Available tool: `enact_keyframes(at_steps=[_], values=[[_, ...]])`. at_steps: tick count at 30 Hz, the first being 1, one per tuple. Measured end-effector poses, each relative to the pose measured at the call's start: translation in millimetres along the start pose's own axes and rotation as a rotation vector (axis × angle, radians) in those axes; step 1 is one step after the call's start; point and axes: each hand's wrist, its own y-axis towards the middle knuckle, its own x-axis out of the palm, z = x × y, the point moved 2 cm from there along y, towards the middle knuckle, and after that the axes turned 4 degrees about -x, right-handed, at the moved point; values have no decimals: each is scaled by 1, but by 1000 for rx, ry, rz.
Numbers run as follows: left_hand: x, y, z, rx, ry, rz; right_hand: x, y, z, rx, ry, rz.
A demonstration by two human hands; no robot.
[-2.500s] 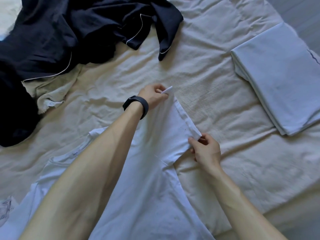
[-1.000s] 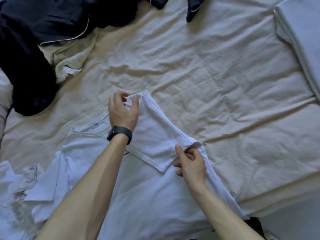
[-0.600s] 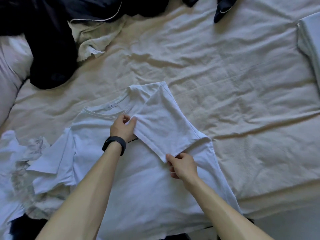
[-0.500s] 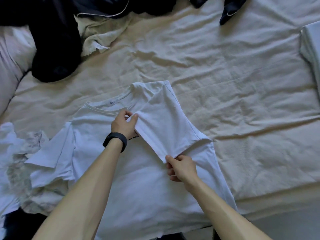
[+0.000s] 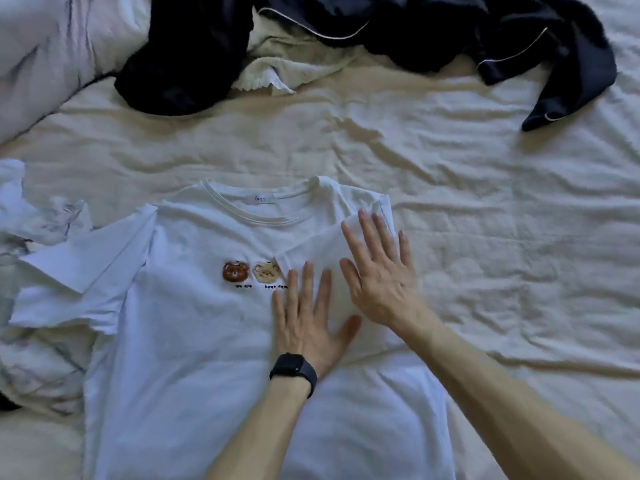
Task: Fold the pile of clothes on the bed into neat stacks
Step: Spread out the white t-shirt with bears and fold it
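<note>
Wrinkled cream sheeting covers the bed (image 5: 467, 188), which serves as my folding surface because it gives room to lay a garment out flat. Right in front of me lies the white T-shirt (image 5: 194, 348), face up with the neck away from me, spread so its sides can be brought in squarely. Along the far edge the dark clothes (image 5: 415, 26) lie in an unfolded tangle with a pale cloth (image 5: 273, 71) caught under them, well apart from the shirt so they stay out of the way. A pillow (image 5: 41, 46) fills the far left corner. At my left sits a crumpled white heap (image 5: 38, 223), and the shirt's spread sleeve (image 5: 86, 271) lies partly over it.

The folded sleeve (image 5: 311, 252) on the other side is turned in over the chest, and both hands rest on it to press the crease. My right hand (image 5: 381, 275) is flat, fingers (image 5: 369, 233) straight and spread, gripping nothing, pinning the cloth near the shoulder. My left hand (image 5: 308, 327), a black watch (image 5: 294, 370) on its wrist, lies flat just beside it, fingers straight, holding nothing, weighing down the lower part. The sleeve's edge partly covers the bear print (image 5: 249, 271).

I judge this shirt about a third folded and the whole job far from done. The spread sleeve wants turning in next.
</note>
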Motion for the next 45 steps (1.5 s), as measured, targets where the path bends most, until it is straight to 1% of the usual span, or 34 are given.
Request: enact_keyframes(at_steps=[2,4,6,9,12,15,18,19,20,21,23,24,26,27,28,30,31,33,34,35,38,40,43,45], values=[[12,-3,-12,80,41,47,17,15,19,-40,-148,-119],[16,-5,-23,140,64,55,22,21,31,-15,-167,-169],[13,-8,-32,175,59,24,22,20,28,22,-192,-172],[-5,-14,-52,188,14,-4,12,8,-2,96,-181,-134],[-42,-21,-104,74,-64,92,-2,1,-55,43,-137,-109],[-92,-31,-184,-86,-202,302,-5,14,-126,-52,-80,-162],[-135,-37,-270,-356,-315,549,-6,50,-210,-172,1,-158],[-146,-36,-295,-459,-366,588,-4,64,-239,-226,30,-150],[-154,-35,-317,-554,-426,580,-1,78,-266,-288,49,-148],[-158,-31,-335,-639,-493,525,3,92,-292,-364,52,-157],[-159,-23,-361,-767,-607,316,17,117,-338,-507,-26,-229],[-157,-20,-369,-794,-636,213,26,128,-356,-551,-112,-289],[-155,-13,-381,-779,-633,96,42,146,-379,-597,-305,-404],[-155,-10,-387,-751,-621,63,47,154,-386,-596,-350,-420],[-155,-8,-391,-720,-624,27,47,161,-392,-588,-327,-384],[-153,-6,-402,-681,-688,-40,39,174,-403,-537,-156,-235],[-152,-7,-409,-672,-737,-46,30,182,-410,-465,-37,-173],[-151,-9,-423,-679,-823,11,15,202,-425,-247,229,-117],[-151,-10,-430,-702,-866,54,12,213,-433,-166,316,-104],[-151,-11,-437,-726,-908,85,12,221,-442,-143,332,-107],[-151,-10,-448,-746,-1001,102,25,234,-467,-221,255,-215],[-152,-9,-451,-766,-1050,109,33,239,-477,-242,262,-252],[-158,-11,-445,-794,-1025,187,29,238,-482,-208,352,-219],[-170,-20,-430,-732,-951,327,10,224,-473,-164,449,-142]])
